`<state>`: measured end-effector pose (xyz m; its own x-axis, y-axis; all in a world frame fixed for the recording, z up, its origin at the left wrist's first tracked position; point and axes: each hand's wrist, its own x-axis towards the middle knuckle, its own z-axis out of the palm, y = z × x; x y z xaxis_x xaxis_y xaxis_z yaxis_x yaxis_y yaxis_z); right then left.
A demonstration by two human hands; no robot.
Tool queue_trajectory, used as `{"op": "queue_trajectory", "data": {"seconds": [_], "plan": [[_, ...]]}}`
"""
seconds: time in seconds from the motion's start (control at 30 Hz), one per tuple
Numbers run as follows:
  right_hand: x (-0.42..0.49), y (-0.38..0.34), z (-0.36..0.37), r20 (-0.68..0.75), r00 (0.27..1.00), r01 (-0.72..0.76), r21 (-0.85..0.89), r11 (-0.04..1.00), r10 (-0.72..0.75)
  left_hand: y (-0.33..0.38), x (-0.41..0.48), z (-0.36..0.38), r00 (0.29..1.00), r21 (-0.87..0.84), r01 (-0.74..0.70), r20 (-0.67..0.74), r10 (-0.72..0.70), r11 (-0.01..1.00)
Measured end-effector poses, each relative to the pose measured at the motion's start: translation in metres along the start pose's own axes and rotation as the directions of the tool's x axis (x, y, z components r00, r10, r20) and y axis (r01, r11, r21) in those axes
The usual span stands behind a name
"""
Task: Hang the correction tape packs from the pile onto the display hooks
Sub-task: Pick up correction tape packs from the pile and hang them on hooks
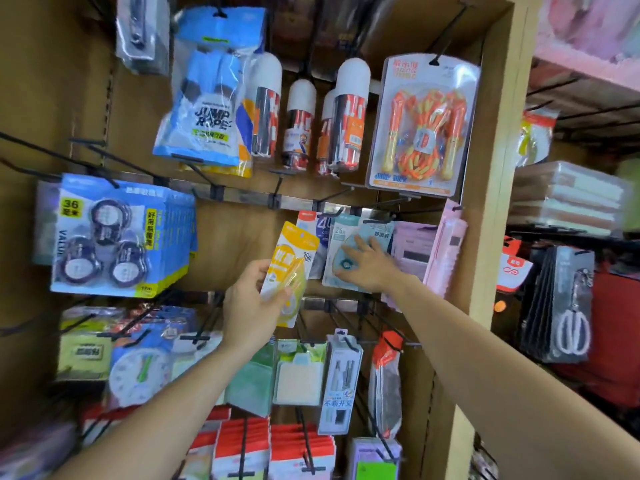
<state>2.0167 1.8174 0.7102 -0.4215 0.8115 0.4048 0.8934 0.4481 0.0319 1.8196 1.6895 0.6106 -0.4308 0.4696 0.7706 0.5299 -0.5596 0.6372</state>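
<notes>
My left hand point(254, 306) grips a yellow correction tape pack point(294, 261) by its lower half, holding it upright in front of the brown display board. To its right, my right hand point(367, 263) lies with fingers spread on a pale blue correction tape pack point(341, 237) that hangs from a black hook point(332, 211) on the middle rail. A white-and-blue pack point(320, 223) hangs just left of the pale blue one, partly behind the yellow pack. No pile of packs is in view.
A big blue three-roll tape pack point(117, 237) hangs at the left. Pink packs point(446, 244) hang right of my right hand. Jump ropes point(424, 126) and white-capped tubes point(301, 123) hang above. Bare black hooks point(277, 188) jut from the rail. Scissors point(571, 306) hang on the far right.
</notes>
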Motion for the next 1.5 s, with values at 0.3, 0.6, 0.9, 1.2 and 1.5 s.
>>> {"op": "queue_trajectory", "data": {"seconds": [0.3, 0.6, 0.9, 1.2, 1.5], "plan": [[-0.094, -0.001, 0.047, -0.029, 0.991, 0.13, 0.346, 0.929, -0.128, 0.015, -0.003, -0.004, 0.999, -0.07, 0.037, 0.008, -0.036, 0.997], [-0.111, -0.01, 0.054, 0.064, 0.996, 0.051, 0.256, 0.965, -0.069, 0.034, 0.0, -0.043, 0.993, -0.299, 0.117, 0.065, -0.102, 0.947], [-0.111, -0.009, 0.062, 0.061, 0.997, 0.032, 0.186, 0.982, -0.045, 0.04, 0.009, -0.049, 0.983, -0.218, 0.183, 0.042, -0.178, 0.959], [-0.108, -0.008, 0.071, 0.013, 1.0, 0.008, 0.201, 0.98, -0.01, 0.05, 0.008, -0.051, 0.978, -0.258, 0.207, 0.083, -0.191, 0.944], [-0.109, -0.008, 0.071, -0.015, 1.0, 0.023, 0.207, 0.978, -0.021, 0.053, 0.008, -0.046, 0.987, -0.27, 0.163, 0.039, -0.159, 0.949]]}}
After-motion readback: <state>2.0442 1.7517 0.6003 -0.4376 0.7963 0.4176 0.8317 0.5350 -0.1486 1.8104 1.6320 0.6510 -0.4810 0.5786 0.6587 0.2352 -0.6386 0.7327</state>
